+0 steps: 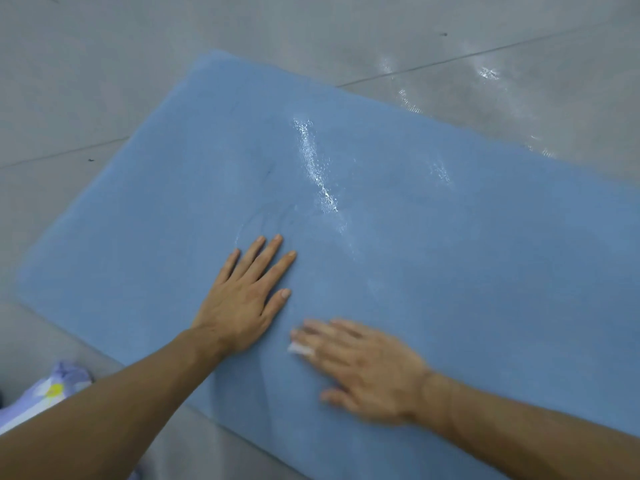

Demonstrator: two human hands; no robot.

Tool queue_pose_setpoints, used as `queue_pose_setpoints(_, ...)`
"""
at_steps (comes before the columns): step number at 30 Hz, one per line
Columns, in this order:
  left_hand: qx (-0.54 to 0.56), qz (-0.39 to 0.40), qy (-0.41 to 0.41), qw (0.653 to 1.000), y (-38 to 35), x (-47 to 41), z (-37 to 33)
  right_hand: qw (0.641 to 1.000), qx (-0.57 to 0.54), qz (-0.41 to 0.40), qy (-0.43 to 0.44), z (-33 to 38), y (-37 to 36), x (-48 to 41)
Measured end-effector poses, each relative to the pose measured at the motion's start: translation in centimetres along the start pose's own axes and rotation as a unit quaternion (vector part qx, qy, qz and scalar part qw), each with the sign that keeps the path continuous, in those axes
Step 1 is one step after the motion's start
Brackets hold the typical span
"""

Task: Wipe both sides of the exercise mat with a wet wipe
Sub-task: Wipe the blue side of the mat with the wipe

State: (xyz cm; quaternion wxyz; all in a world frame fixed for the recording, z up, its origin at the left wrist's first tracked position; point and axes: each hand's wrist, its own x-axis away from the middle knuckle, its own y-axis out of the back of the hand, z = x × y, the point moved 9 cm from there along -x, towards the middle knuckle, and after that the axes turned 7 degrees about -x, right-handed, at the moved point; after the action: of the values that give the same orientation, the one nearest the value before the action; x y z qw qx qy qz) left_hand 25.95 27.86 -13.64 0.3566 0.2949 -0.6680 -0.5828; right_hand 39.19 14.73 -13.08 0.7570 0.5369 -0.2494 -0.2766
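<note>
Pressure: left hand, fingers slightly spread, pins the blue foam exercise mat; right hand presses the white wet wipe flat under straight fingers. Overlap strokes, I'd say.

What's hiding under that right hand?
A white wet wipe peeks out from under the right hand, pressed on the blue mat. The hand covers most of it.

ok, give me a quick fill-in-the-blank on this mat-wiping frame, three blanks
The blue foam exercise mat lies on the grey ____.
The left hand lies flat on the mat, holding ____.
The right hand presses a small white wet wipe onto the ____.
Missing: floor; nothing; mat.
</note>
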Motion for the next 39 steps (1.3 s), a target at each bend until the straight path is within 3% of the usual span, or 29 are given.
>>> queue_pose_setpoints(3,0.011,0.014,0.012,1.0,-0.1,0.4,-0.2,0.989,0.007,-0.062,-0.138,-7.3,2.7,-0.5)
queue_pose_setpoints(6,0.02,0.022,0.024,0.999,-0.2,0.8,-0.6,0.951,0.013,-0.101,-0.292,-13.6,5.1,0.8)
queue_pose_setpoints(9,0.027,0.027,0.036,0.999,-0.2,1.3,-0.9,0.926,-0.053,-0.111,-0.357,-15.0,4.9,2.2)
queue_pose_setpoints(12,0.032,0.029,0.044,0.998,-0.2,1.7,-1.3,0.939,-0.075,-0.115,-0.316,-12.3,3.8,3.0)
queue_pose_setpoints(16,0.037,0.028,0.044,0.998,-0.4,2.3,-2.2,0.98,-0.059,-0.063,-0.181,-6.0,2.3,4.3)
queue_pose_setpoints(21,0.043,0.018,0.012,0.999,-0.5,2.9,-4.3,0.996,-0.063,-0.03,-0.049,-0.6,1.5,7.3)
queue_pose_setpoints(25,0.093,0.001,-0.033,0.995,0.4,2.2,-7.1,0.986,-0.132,-0.089,-0.053,-1.6,2.7,7.3)
queue_pose_setpoints(28,0.17,-0.031,-0.033,0.984,1.9,0.6,-9.1,0.922,-0.279,-0.204,-0.173,-5.4,5.2,6.4)
queue_pose_setpoints(32,0.314,-0.022,0.05,0.948,3.1,-1.7,-10.3,0.728,-0.499,-0.271,-0.384,-10.6,6.0,6.3)
queue_pose_setpoints(35,0.479,0.028,0.121,0.869,2.7,-2.9,-10.8,0.625,-0.596,-0.288,-0.414,-12.1,6.2,5.6)
queue_pose_setpoints(37,0.56,0.051,0.15,0.813,2.7,-3.3,-11.1,0.589,-0.623,-0.302,-0.418,-12.5,6.2,5.5)
queue_pose_setpoints(39,0.598,0.074,0.17,0.78,2.6,-3.3,-11.2,0.584,-0.624,-0.296,-0.425,-12.9,6.1,5.5)
